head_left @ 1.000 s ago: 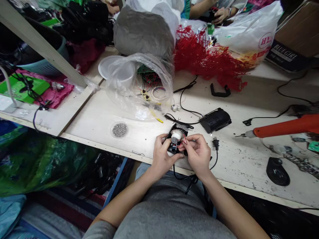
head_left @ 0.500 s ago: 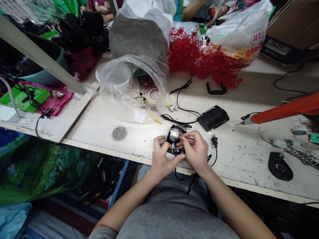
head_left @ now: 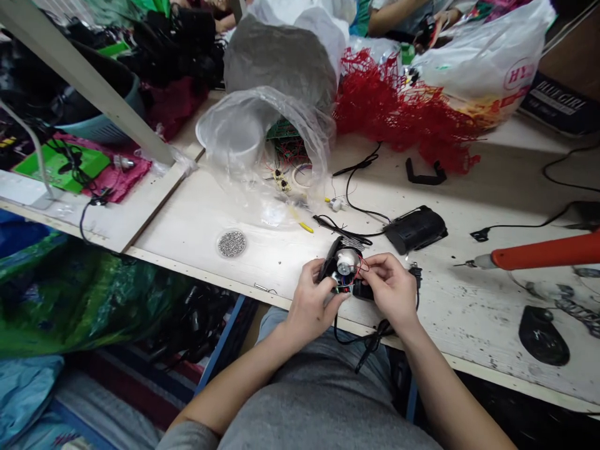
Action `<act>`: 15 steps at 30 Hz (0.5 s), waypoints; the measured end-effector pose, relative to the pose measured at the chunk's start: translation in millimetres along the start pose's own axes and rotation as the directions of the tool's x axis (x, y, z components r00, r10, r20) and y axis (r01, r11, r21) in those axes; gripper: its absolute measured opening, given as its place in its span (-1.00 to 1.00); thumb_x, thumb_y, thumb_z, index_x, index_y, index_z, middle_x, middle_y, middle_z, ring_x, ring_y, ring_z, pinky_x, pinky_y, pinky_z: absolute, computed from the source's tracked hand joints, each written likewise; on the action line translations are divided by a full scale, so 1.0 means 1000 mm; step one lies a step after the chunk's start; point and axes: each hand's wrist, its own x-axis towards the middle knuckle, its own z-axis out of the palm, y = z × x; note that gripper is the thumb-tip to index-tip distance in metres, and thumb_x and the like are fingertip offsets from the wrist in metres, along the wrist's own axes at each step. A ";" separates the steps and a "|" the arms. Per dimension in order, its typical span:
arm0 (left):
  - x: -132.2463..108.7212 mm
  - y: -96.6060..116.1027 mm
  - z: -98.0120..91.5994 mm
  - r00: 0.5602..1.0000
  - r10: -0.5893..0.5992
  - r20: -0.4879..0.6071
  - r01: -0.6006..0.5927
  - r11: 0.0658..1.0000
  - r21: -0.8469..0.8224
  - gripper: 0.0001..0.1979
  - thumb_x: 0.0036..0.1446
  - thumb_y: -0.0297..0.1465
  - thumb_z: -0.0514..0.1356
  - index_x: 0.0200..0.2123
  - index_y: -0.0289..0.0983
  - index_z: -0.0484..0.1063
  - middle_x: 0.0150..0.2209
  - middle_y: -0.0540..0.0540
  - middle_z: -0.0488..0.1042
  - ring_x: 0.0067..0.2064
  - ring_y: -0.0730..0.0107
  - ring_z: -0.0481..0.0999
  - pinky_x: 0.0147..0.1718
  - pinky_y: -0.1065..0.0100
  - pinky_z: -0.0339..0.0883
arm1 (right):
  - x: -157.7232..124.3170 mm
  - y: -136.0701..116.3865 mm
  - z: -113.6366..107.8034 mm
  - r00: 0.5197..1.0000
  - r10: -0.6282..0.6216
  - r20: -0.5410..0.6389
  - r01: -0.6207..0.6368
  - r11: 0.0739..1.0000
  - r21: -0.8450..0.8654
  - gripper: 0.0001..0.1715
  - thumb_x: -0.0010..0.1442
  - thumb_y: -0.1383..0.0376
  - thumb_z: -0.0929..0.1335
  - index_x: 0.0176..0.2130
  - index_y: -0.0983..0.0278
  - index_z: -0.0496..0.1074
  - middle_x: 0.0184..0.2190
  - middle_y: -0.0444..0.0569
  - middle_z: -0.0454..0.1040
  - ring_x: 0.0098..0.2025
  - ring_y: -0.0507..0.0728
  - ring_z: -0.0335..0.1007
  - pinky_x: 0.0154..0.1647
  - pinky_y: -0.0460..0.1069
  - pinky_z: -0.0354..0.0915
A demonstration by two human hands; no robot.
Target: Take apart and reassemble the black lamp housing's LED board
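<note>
In the head view, my left hand grips an opened black plastic housing by its left side. A round silver-and-white motor sits inside it, with a small circuit board and wiring below. My right hand is closed at the housing's right side, its thumb and forefinger pinching thin red wires next to the motor. A black power cord hangs from the work over the table edge. The cord's plug lies beside my right hand.
A dish of small metal pieces is at the left. Behind lie a black casing, a black bracket and a clear plastic bag. An orange power screwdriver juts in from the right. A co-worker's hands are across the table.
The housing has tilted, showing more of the motor's face. My right hand has shifted slightly right, still at the red wires. The whole view has swung a little.
</note>
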 end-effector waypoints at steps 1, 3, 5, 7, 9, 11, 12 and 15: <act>0.000 -0.001 -0.001 1.000 -0.007 0.014 0.007 1.000 -0.019 -0.89 0.25 -0.38 0.26 -0.18 -0.26 0.41 0.11 -0.24 0.23 0.12 0.12 0.42 0.09 0.05 0.47 | 0.001 0.000 0.000 1.000 0.016 -0.001 -0.016 1.000 -0.001 -0.57 -0.07 -0.03 0.53 -0.39 0.21 0.45 -0.50 -0.08 0.55 -0.46 0.13 0.55 -0.50 -0.04 0.43; 0.001 -0.005 -0.003 0.999 -0.032 0.040 0.035 0.998 -0.060 -0.89 0.25 -0.38 0.27 -0.19 -0.25 0.41 0.10 -0.23 0.23 0.09 0.15 0.45 0.08 0.05 0.47 | 0.003 0.000 0.001 0.999 0.043 0.001 -0.043 0.999 0.000 -0.55 -0.08 -0.05 0.54 -0.38 0.21 0.45 -0.50 -0.07 0.56 -0.45 0.14 0.56 -0.50 -0.03 0.42; 0.002 -0.009 -0.006 0.996 -0.079 0.047 0.083 0.992 -0.095 -0.87 0.24 -0.35 0.29 -0.20 -0.25 0.42 0.07 -0.21 0.25 0.03 0.20 0.48 0.04 0.07 0.49 | 0.004 -0.001 0.002 0.998 0.061 0.006 -0.061 0.998 -0.005 -0.53 -0.09 -0.07 0.54 -0.38 0.21 0.45 -0.51 -0.06 0.56 -0.44 0.16 0.56 -0.49 -0.02 0.42; 0.003 -0.014 -0.008 0.989 -0.143 0.044 0.147 0.980 -0.135 -0.84 0.22 -0.31 0.31 -0.21 -0.24 0.44 0.02 -0.18 0.28 0.03 0.20 0.47 0.02 0.09 0.50 | 0.005 -0.003 0.002 0.998 0.062 0.005 -0.062 0.998 -0.016 -0.53 -0.09 -0.07 0.54 -0.38 0.21 0.45 -0.51 -0.06 0.56 -0.44 0.16 0.56 -0.49 -0.02 0.41; 0.004 -0.018 -0.010 0.973 -0.222 0.056 0.229 0.950 -0.214 -0.81 0.21 -0.24 0.32 -0.23 -0.23 0.46 -0.02 -0.17 0.30 0.06 0.17 0.45 -0.04 0.14 0.53 | 0.005 -0.005 0.004 0.999 0.044 0.005 -0.044 0.999 -0.017 -0.53 -0.08 -0.07 0.54 -0.38 0.21 0.46 -0.51 -0.06 0.56 -0.46 0.15 0.55 -0.51 -0.02 0.41; 0.004 -0.020 -0.010 0.948 -0.308 0.087 0.319 0.892 -0.321 -0.76 0.20 -0.18 0.32 -0.26 -0.24 0.47 -0.04 -0.16 0.30 0.04 0.20 0.46 -0.15 0.24 0.56 | 0.006 -0.008 0.005 1.000 0.014 0.007 -0.014 1.000 -0.008 -0.55 -0.07 -0.06 0.54 -0.39 0.21 0.46 -0.53 -0.07 0.55 -0.48 0.14 0.53 -0.53 -0.03 0.40; 0.005 -0.021 -0.010 0.933 -0.344 0.105 0.358 0.858 -0.370 -0.73 0.18 -0.15 0.33 -0.28 -0.24 0.48 -0.04 -0.16 0.29 0.00 0.23 0.47 -0.21 0.30 0.56 | 0.006 -0.010 0.005 1.000 -0.002 0.008 0.002 1.000 -0.008 -0.56 -0.07 -0.05 0.54 -0.39 0.22 0.46 -0.53 -0.08 0.54 -0.50 0.14 0.52 -0.54 -0.03 0.40; 0.006 -0.022 -0.011 0.905 -0.404 0.132 0.418 0.787 -0.454 -0.68 0.13 -0.10 0.35 -0.32 -0.25 0.49 -0.05 -0.15 0.29 -0.08 0.30 0.48 -0.28 0.35 0.56 | 0.008 -0.013 0.006 0.999 -0.047 0.017 0.048 0.998 -0.044 -0.62 -0.01 -0.01 0.51 -0.39 0.22 0.47 -0.55 -0.09 0.53 -0.51 0.12 0.51 -0.54 -0.03 0.39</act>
